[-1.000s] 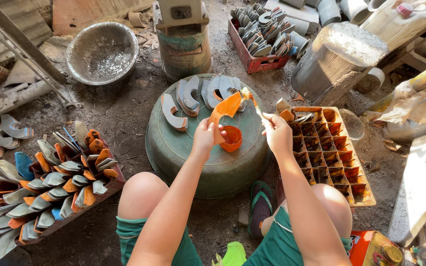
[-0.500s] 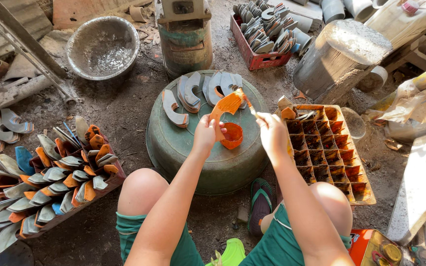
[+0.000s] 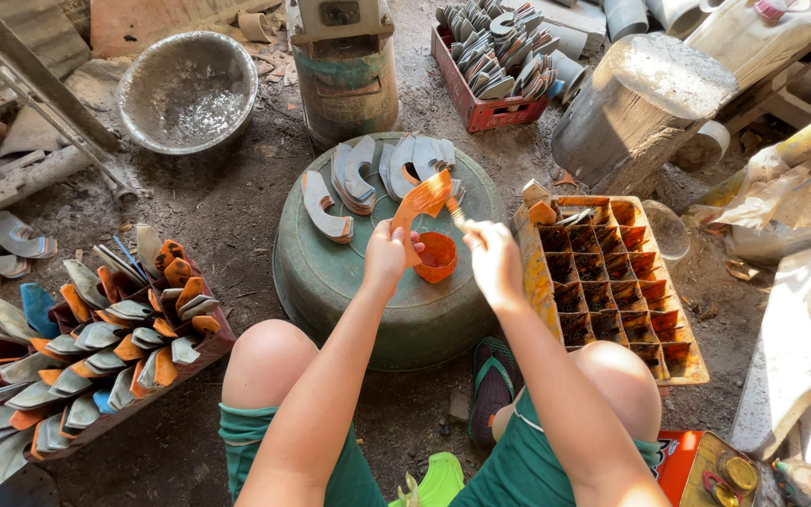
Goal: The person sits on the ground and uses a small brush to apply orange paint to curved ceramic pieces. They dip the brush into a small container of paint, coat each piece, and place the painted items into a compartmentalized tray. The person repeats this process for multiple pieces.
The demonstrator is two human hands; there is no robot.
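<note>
Over the upturned green tub (image 3: 359, 282), the left hand (image 3: 385, 255) grips a curved orange blade (image 3: 421, 200) by its lower end, fingers wrapped round it, holding it upright and tilted a little to the right. The right hand (image 3: 493, 255) is closed on a thin brush (image 3: 455, 215), its tip touching the blade's right edge. Just below the blade, between the two hands, a small orange cup (image 3: 437, 256) stands on the tub. Farther back on the tub lie grey blades (image 3: 359, 174) in a loose row, overlapping one another.

Right of the tub, touching its side, is an orange-stained crate (image 3: 612, 282) of square cells, with a few pieces in its far corner. On the left, a box (image 3: 216, 338) holds many blades on end, grey with orange ends. Beyond the tub stand a rusty green can (image 3: 344, 80), a metal bowl (image 3: 147, 80) and a red crate (image 3: 476, 111) of grey blades. Both knees sit either side of the tub on the dirt floor (image 3: 227, 207).
</note>
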